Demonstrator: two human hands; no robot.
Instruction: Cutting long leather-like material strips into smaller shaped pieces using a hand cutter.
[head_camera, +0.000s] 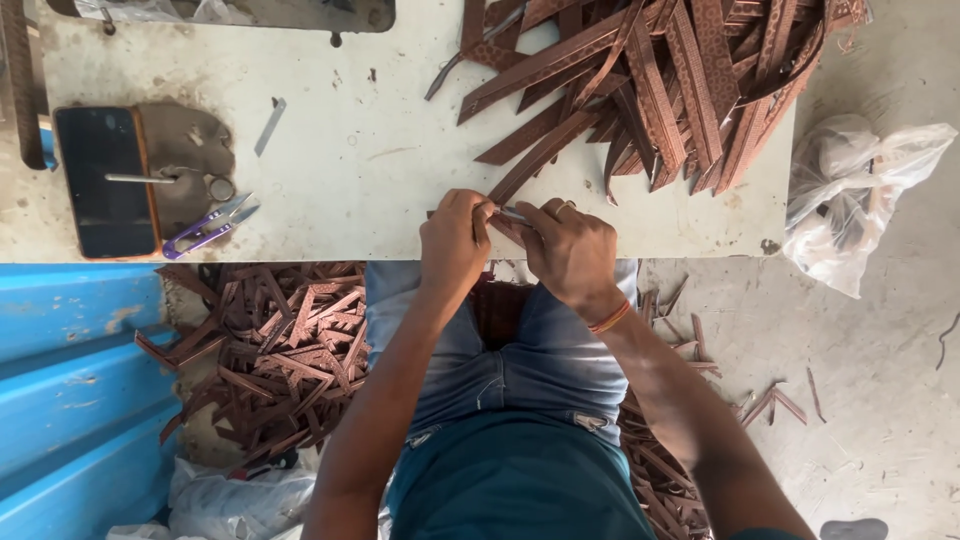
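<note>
- White worktable (330, 130): scuffed and stained, it spanned the scene; both hands worked at its near edge.
- Heap of brown patterned strips (660, 70): piled on the table beyond and to the right of the grip, the closest strips reaching down almost to the fingers.
- Blue metal panel (75, 390): stood below the table edge, well to the left of the hands.
- Floor pile of brown offcuts (285, 350): lay under the table, below and left of the grip, beside the person's knee.
- Clear plastic bag (855, 195): crumpled on the concrete floor, well to the right of the grip.
- Black phone (103, 180): lay flat on the table, far left of the hands.
- Left hand (455, 245): fingers closed together, pinching the near end of the brown strip (530, 170) at the table edge.
- Right hand (570, 250): curled shut, touching the left, holding a small metal tool (512, 214) against the same strip; a ring on one finger, an orange band at the wrist.
- The held strip: ran from the grip up and to the right, towards the heap.
- Purple-handled snips (210, 228): rested on the table to the left of the grip, just beside the phone.
- Grey metal sliver (269, 126): lay alone, beyond and left of the hands.
</note>
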